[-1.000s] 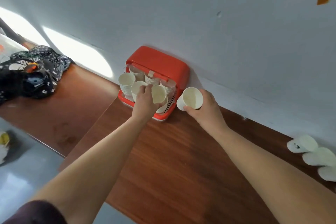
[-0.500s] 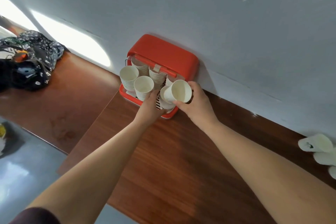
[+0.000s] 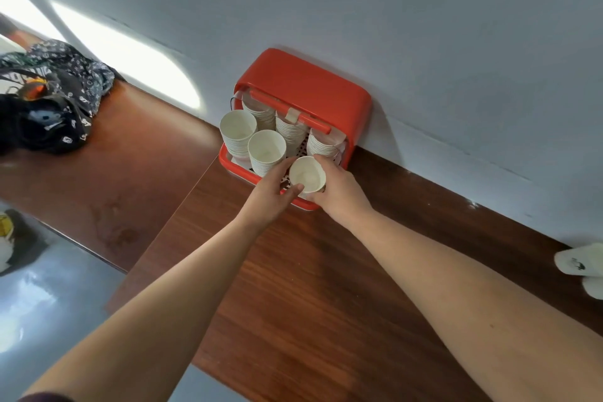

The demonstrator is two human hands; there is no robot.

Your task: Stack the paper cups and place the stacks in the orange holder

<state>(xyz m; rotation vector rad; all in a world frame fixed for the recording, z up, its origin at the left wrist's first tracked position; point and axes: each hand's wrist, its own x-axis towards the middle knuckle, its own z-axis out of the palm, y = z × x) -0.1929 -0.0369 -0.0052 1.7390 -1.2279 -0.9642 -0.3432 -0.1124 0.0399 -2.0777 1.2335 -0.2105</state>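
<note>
Two hands on one paper cup (image 3: 306,174). The left hand (image 3: 267,196) pinches its near-left side, thumb at the rim and fingers along the wall. The right hand (image 3: 342,192) wraps the right side, fingers curled round the far edge. I read both as firm grips.

The cup's mouth faces up toward the camera. Its long axis is near upright, leaning slightly my way. It sits at the front-right corner of the orange holder (image 3: 310,85); the hands hide its base, so I cannot tell what it rests on.

Just left of it stand the middle front stack (image 3: 267,150) and the left front stack (image 3: 238,130), mouths up. Three rear stacks (image 3: 290,134) stand under the holder's hood.

The holder sits on a wooden table (image 3: 326,303), against the wall. Loose cups (image 3: 577,263) lie on their sides at the far right edge. A dark patterned cloth (image 3: 58,91) lies far left.
</note>
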